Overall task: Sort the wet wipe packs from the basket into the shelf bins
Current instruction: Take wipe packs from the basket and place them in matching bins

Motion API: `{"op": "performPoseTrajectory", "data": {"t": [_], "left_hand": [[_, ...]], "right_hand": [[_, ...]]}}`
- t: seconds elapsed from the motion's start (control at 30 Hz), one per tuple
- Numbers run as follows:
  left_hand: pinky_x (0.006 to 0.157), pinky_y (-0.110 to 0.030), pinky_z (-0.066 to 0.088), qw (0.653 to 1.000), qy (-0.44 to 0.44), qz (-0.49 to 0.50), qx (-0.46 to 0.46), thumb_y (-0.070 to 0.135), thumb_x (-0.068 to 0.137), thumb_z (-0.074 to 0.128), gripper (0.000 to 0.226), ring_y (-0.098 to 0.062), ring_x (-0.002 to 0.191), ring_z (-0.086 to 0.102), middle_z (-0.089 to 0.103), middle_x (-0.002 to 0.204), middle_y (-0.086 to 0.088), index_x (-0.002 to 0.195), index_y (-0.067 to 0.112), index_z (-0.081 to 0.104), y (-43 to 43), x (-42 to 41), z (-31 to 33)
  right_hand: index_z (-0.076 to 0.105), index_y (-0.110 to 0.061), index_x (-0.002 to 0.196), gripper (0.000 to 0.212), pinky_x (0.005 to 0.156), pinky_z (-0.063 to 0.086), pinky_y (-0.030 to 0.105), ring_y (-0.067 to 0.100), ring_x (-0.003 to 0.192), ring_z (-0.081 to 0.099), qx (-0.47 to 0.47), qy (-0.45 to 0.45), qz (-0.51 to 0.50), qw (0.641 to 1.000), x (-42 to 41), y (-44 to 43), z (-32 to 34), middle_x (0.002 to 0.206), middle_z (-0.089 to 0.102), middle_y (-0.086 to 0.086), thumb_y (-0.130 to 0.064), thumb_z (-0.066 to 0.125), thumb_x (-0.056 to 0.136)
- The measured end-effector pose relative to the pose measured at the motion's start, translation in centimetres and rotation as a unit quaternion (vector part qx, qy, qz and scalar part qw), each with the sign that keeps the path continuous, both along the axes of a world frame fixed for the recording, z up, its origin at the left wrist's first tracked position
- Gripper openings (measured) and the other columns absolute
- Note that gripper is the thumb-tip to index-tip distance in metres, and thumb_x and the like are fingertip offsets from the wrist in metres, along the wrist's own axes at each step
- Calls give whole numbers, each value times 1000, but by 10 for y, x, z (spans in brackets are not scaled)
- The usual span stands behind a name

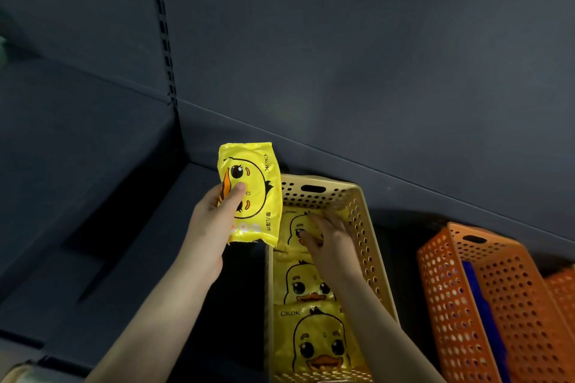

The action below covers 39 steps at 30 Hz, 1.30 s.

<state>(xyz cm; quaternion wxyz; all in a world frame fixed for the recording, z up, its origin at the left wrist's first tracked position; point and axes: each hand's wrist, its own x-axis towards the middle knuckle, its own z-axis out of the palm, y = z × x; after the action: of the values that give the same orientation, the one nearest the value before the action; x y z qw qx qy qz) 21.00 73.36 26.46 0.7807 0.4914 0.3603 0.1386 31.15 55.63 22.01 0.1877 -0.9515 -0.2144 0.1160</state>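
Holding a yellow duck pack (252,190) upright in your left hand (211,218), thumb across its face, you are mid-placement; it hangs just left of the tan bin's (364,227) far corner; your right hand (329,242) lies with fingers fairly straight on the far pack (298,227) inside, gripping nothing; two more packs fill the near part; next, I judge, lift that hand away and lower the pack over the left rim; the orange bin (497,289) stands well apart to the right; open shelf floor lies left

packs (312,281) in bin (362,221), second bin (497,286) to its right
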Motion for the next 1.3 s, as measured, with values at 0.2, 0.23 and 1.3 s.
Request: {"op": "performPoseTrajectory", "data": {"t": [0.2, 0.23, 1.3], "left_hand": [[97, -48, 50, 1000, 3, 6, -8, 40, 91, 61, 13, -21, 102, 68, 74, 105, 6, 101, 34, 67, -3, 0, -4], [98, -48, 50, 1000, 4, 8, -10, 41, 91, 61, 13, -22, 103, 68, 74, 105, 6, 100, 34, 67, -3, 0, -4], [84, -39, 56, 988, -17, -79, 129, 51, 89, 54, 39, -23, 93, 69, 72, 97, -6, 98, 14, 61, -69, -30, 39]], "right_hand": [[27, -39, 150, 54, 122, 1, 39, 17, 150, -4, 24, 73, -22, 997, -3, 9, -18, 162, 4, -11, -46, 43, 99], [26, -40, 150, 54, 122, 0, 38, 17, 150, -6, 21, 73, -18, 997, -3, 9, -19, 162, 2, -11, -46, 42, 100], [66, -3, 104, 46, 85, 56, 49, 38, 94, 68, 539, 308, -223, 752, -43, -60, 93, 100, 71, 21, -46, 54, 94]]}}
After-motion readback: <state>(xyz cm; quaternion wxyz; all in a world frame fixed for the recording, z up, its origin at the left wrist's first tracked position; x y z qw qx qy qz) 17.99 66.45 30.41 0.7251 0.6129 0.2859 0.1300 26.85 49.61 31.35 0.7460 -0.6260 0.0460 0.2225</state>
